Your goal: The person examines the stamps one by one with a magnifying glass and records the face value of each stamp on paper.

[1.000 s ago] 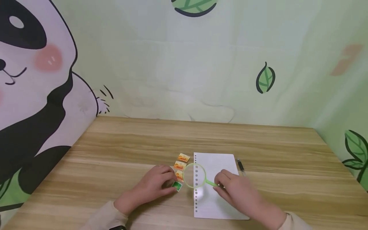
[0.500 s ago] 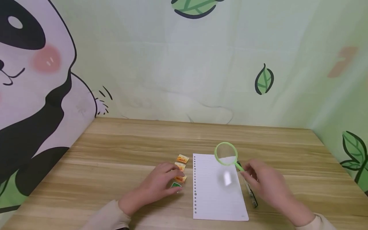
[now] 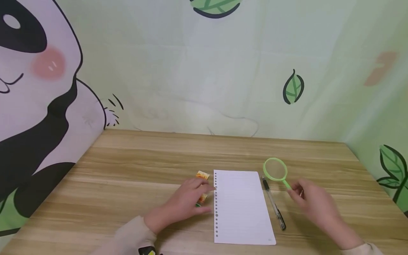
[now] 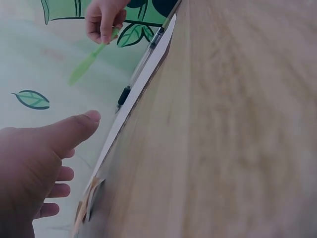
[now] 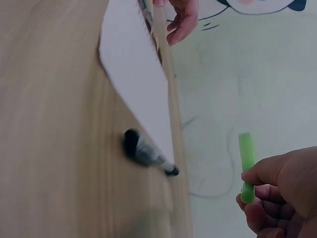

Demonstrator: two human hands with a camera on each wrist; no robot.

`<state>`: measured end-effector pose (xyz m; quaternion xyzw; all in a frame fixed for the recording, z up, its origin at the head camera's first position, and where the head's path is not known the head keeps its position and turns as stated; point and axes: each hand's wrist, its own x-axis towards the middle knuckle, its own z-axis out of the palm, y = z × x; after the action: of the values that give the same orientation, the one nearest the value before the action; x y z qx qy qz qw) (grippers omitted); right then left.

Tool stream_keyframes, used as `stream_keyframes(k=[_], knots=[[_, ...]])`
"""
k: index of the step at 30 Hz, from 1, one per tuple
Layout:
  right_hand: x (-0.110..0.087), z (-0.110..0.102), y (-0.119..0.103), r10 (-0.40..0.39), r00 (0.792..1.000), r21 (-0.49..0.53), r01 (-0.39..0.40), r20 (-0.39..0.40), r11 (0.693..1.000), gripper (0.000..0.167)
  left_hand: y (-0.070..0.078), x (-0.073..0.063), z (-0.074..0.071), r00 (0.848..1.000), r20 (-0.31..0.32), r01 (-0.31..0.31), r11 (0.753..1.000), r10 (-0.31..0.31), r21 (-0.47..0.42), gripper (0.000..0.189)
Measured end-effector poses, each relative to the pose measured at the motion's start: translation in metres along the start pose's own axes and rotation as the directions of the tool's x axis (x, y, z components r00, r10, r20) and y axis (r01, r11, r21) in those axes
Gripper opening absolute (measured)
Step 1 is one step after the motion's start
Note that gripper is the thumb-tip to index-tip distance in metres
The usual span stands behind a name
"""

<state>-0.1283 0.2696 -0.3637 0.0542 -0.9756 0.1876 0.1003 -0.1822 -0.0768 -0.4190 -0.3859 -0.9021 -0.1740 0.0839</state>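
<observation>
My right hand (image 3: pixel 315 203) pinches the handle of a green-rimmed magnifying glass (image 3: pixel 265 170), raised above the table to the right of the pen; the right wrist view shows its green handle (image 5: pixel 246 163) between thumb and fingers. Over the small cards, my left hand (image 3: pixel 188 198) hovers with fingers spread, holding nothing. An orange-and-cream card (image 3: pixel 203 174) peeks out beyond its fingers, another orange card (image 3: pixel 202 198) lies beneath them, and a sliver of the green card (image 3: pixel 198 205) shows. The rest of the cards is hidden by the hand.
A white lined sheet with punched holes (image 3: pixel 242 209) lies in the middle front of the wooden table (image 3: pixel 143 152). Along its right side rests a clear pen with black ends (image 3: pixel 274 203). Behind stands a wall covering printed with a panda and leaves (image 3: pixel 178 71).
My right hand has carried the magnifying glass from beside the cards, over the sheet, to the right past the pen. My left hand has shifted right, covering more of the cards.
</observation>
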Motion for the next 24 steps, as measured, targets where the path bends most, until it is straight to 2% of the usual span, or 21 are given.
stream_keyframes(k=[7, 13, 24], knots=[[-0.005, 0.009, 0.024, 0.055, 0.998, -0.019, -0.055, 0.014, 0.998, 0.012, 0.005, 0.006, 0.009, 0.998, 0.067, 0.009, 1.0, -0.008, -0.008, 0.067], [-0.007, 0.017, 0.039, 0.094, 0.995, -0.048, -0.093, 0.017, 0.994, 0.012, 0.008, 0.012, 0.015, 0.994, 0.112, 0.014, 0.999, -0.017, 0.033, 0.073], [-0.005, 0.025, 0.053, 0.152, 0.987, -0.055, -0.149, 0.047, 0.987, 0.013, 0.008, 0.013, 0.018, 0.991, 0.128, 0.028, 0.998, -0.035, 0.06, 0.07]])
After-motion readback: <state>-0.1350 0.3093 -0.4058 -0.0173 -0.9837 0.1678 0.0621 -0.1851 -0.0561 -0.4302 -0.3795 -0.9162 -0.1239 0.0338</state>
